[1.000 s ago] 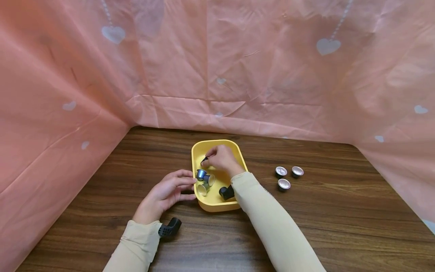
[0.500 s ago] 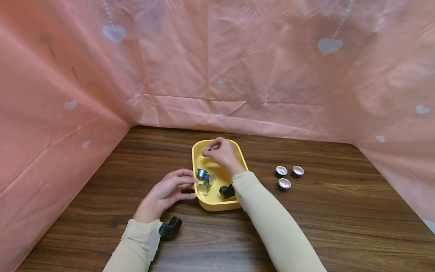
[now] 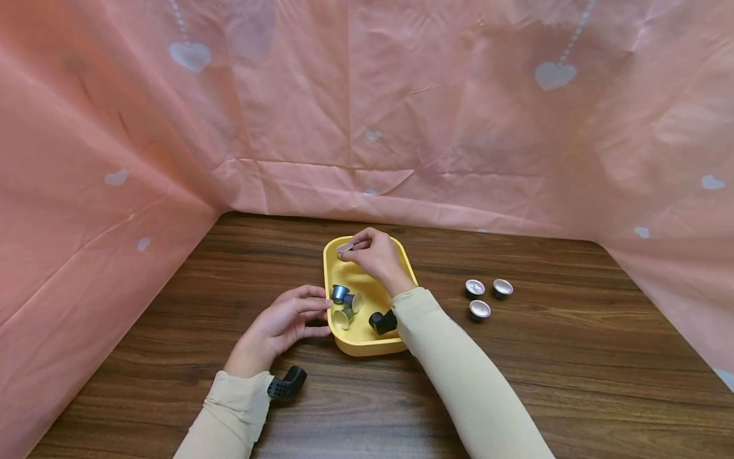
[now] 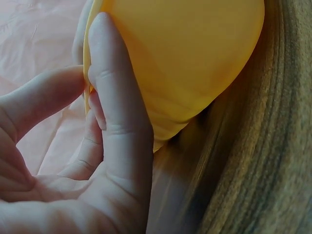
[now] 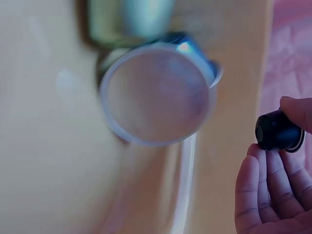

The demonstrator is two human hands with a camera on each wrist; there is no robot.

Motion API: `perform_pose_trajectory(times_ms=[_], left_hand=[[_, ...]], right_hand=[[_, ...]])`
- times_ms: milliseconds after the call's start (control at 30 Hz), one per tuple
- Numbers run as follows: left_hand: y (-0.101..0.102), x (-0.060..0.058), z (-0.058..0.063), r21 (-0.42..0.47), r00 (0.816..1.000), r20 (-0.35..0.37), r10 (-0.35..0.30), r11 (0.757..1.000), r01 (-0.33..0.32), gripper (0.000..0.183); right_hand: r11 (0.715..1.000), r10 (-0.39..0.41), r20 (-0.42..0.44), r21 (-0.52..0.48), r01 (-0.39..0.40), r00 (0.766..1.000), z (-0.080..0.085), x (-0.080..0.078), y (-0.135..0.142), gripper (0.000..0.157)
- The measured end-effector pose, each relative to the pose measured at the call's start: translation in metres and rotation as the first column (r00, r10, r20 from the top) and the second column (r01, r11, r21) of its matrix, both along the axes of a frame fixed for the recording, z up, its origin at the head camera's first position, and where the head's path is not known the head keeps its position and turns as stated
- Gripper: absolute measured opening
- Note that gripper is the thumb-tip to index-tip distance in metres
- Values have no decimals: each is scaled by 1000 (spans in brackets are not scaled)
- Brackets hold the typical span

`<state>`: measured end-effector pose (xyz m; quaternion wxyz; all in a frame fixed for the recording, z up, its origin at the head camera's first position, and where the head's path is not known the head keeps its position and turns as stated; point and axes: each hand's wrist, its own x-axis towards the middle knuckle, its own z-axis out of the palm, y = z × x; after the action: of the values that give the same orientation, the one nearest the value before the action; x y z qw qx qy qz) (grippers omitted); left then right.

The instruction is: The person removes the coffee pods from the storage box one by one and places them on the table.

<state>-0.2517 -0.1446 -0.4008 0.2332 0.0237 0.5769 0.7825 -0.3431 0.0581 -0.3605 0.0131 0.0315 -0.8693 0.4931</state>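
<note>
In the head view my right hand (image 3: 375, 255) pinches a black coffee capsule (image 5: 278, 130) over the far end of a yellow tray (image 3: 371, 348). Its pale lid faces up in the head view. My left hand (image 3: 281, 322) holds the tray's left rim, with the thumb (image 4: 124, 97) along the outer wall in the left wrist view and another fingertip at the rim. Inside the tray, near that hand, a blue capsule (image 3: 339, 293), a dark blue capsule (image 3: 353, 302) and a green-gold capsule (image 3: 343, 318) lie close together. The right wrist view shows a pale capsule lid (image 5: 156, 97) up close.
Three dark capsules with silvery lids stand on the wooden table (image 3: 573, 344) right of the tray: a left one (image 3: 474, 289), a right one (image 3: 503, 288) and a nearer one (image 3: 480, 310). A pink curtain (image 3: 447, 108) with hearts borders the table behind and at both sides.
My right hand has shifted a little toward the tray's far end with the black capsule, whose lid has turned into view. My left hand and the other capsules stay put.
</note>
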Motion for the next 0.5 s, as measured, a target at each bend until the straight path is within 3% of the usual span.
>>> perform_pose_trajectory(times_ms=[233, 500], left_hand=[[2, 2, 2, -9, 1000, 9, 13, 1000, -13, 14], [1, 4, 3, -9, 1000, 14, 13, 1000, -12, 14]], right_hand=[[991, 41, -7, -130, -41, 999, 15, 8, 7, 37], [974, 65, 12, -217, -61, 998, 16, 16, 20, 37]])
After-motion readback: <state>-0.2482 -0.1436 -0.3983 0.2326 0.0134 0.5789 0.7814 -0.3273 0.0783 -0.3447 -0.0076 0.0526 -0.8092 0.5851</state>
